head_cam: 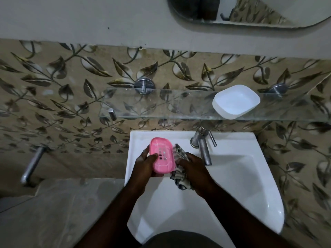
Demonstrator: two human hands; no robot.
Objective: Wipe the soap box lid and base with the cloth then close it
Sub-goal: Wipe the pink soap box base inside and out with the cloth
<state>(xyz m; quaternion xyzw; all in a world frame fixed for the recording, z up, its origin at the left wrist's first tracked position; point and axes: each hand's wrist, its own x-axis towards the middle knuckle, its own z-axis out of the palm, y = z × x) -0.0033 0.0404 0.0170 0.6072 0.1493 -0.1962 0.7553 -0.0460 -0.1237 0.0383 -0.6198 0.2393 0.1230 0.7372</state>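
Cannot tell whether the pink soap box part [162, 154] is lid or base, nor which the white soap box part [236, 101] on the glass shelf [161, 106] is. Cannot see the fingers of the left hand [145, 167] behind the pink part, only the thumb across its slotted face. Cannot see how much of the cloth [180, 181] lies bunched under the right hand [194, 173], nor whether it touches the pink part's underside. Loses the mirror [250, 15] past the top edge, the shelf past the right edge, both forearms at the bottom, and the near rim of the sink [232, 176] behind dark clothing. Cannot make out the dim reflection in the mirror.
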